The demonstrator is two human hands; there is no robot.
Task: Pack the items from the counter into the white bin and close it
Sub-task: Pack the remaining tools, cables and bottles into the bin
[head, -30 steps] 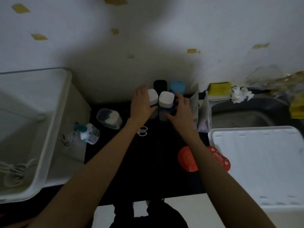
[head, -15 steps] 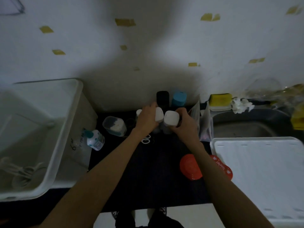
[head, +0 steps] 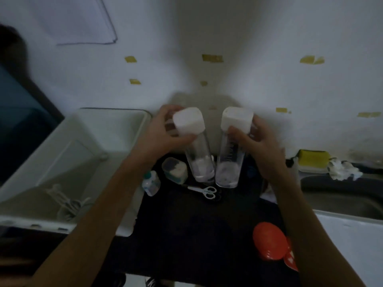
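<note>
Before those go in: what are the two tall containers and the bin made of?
Tall containers: clear, smooth bodies you can see through, likely plastic, possibly glass; matte white caps look plastic. White bin: translucent, slightly glossy moulded plastic, judging by its rounded rim.

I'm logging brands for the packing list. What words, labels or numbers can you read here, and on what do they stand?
None can be read for certain.
Right clear container, in the right hand's grip: faint vertical print, too blurred to read.
Small pump bottle beside the white bin: label blurred.
Red packet under the red lid: white lettering, cut off and blurred.
</note>
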